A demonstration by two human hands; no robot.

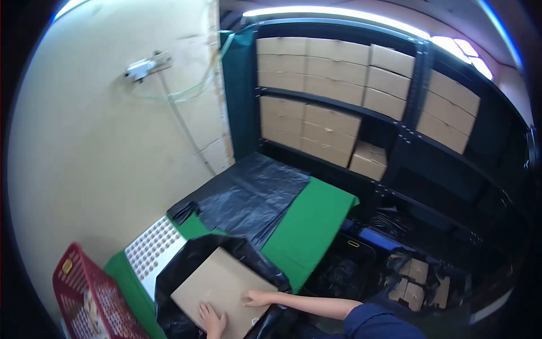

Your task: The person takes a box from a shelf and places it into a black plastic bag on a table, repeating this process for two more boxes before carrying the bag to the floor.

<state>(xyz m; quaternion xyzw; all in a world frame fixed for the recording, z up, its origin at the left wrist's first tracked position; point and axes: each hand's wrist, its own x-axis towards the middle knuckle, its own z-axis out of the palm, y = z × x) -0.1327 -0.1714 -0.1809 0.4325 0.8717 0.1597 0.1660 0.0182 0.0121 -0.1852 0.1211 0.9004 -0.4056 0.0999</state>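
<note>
A flat brown cardboard box (226, 277) lies in the mouth of an open black plastic bag (169, 268) at the bottom centre. My left hand (212, 319) rests on the lower left part of the box with its fingers spread. On the right part of the box is my right hand (258, 298), its fingers curled together; whether they hold anything is too small to tell. The bag's dark film surrounds the box on several sides.
A green-covered table (310, 226) bears a flat black plastic sheet (248, 195) and a white sheet with brown dots (155, 254). A red basket (101, 299) stands at the left. Black shelves (333, 101) hold stacked cartons (282, 62); more cartons (407, 292) lie low at the right.
</note>
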